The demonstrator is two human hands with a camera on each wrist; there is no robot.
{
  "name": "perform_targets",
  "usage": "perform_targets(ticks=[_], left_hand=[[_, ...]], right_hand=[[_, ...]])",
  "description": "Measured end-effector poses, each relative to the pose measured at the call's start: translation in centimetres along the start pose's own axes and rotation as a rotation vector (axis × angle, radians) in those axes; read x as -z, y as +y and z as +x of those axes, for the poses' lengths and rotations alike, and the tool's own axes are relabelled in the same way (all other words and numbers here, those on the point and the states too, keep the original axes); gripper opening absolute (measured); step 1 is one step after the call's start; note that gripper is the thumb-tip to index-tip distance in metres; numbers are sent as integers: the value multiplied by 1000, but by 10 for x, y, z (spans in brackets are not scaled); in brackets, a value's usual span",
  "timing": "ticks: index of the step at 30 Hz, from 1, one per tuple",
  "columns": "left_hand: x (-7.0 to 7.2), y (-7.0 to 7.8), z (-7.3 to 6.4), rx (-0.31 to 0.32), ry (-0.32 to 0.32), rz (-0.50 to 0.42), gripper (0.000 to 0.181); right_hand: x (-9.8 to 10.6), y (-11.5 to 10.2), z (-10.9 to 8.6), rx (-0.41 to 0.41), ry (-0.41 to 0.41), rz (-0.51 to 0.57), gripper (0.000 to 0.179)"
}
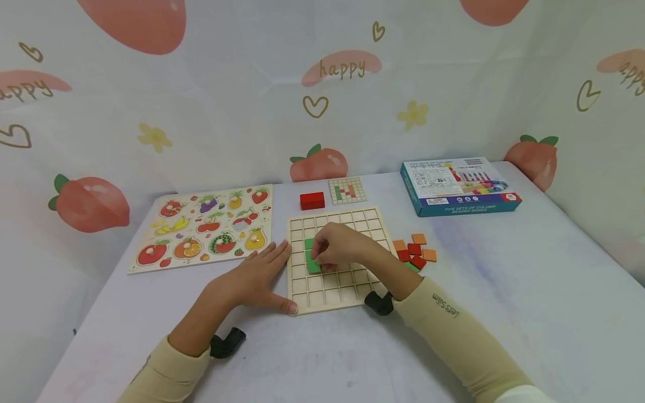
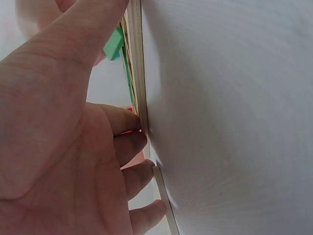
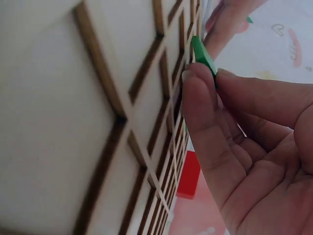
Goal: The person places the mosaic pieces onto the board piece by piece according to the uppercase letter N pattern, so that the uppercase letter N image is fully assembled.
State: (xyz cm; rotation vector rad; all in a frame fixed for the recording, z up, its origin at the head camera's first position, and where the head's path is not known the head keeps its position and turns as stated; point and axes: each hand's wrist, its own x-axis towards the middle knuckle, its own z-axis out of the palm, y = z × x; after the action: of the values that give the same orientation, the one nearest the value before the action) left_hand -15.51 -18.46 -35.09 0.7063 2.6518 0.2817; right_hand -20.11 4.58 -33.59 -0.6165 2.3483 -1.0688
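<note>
A square wooden grid board (image 1: 347, 285) lies on the table, with green tiles (image 1: 309, 244) in one of its left columns. Over that column my right hand (image 1: 339, 246) pinches a green square tile (image 3: 203, 55) between thumb and finger. The right wrist view shows this tile tilted above the grid. My left hand (image 1: 259, 277) rests at the board's left edge, fingers extended and thumb near its front left corner. In the left wrist view, fingertips (image 2: 133, 147) touch the board's side. The right hand partly hides the column of green tiles.
Loose red and orange tiles (image 1: 429, 255) lie right of the board, with some green beside them. Behind it are a red block (image 1: 312, 201) and a small pattern card (image 1: 347, 191). A fruit puzzle board (image 1: 186, 260) sits left; a flat box (image 1: 461, 187) stands back right.
</note>
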Motion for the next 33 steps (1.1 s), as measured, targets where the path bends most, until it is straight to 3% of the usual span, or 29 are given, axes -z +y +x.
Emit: perform_targets(ticks=[15,26,33], left_hand=[[4,2,-2,-8,10,-10,126],[4,2,-2,-8,8,-16,126],[4,3,-2,-9,6,-14,126]], right_hand=[[-8,-4,0,51,58,-196,14],[-10,-9,-4,38,44,-280,6],[-10,-8,-11,51,41,-289,12]])
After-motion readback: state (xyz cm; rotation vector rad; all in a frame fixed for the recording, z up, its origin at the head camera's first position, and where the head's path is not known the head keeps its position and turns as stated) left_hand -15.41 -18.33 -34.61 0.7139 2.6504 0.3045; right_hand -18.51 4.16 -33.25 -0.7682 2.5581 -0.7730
